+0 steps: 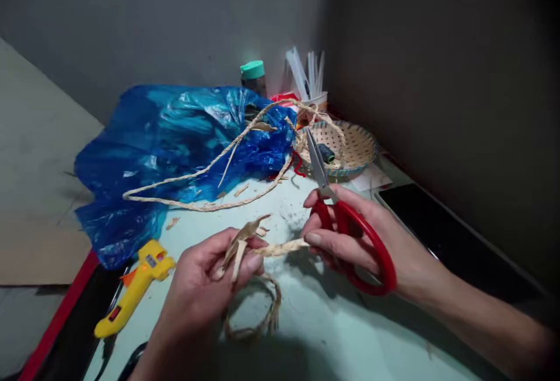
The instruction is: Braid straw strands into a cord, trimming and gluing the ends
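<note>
My left hand (205, 279) pinches the frayed end of a braided straw cord (277, 248) low in the middle of the view. From that hand a loop of the cord (262, 311) hangs down onto the table. My right hand (350, 238) grips red-handled scissors (345, 223), blades shut and pointing up and away, while its fingertips also touch the cord's other end. A long stretch of the same kind of braid (192, 185) runs across the table and over a blue plastic bag (175, 147).
A yellow glue gun (133, 287) lies at the lower left. A woven basket (354, 147) holding a dark spool sits at the back, beside a green-capped jar (254, 77) and a cup of clear sticks (308, 77). A dark phone (420, 223) lies right. Walls close behind.
</note>
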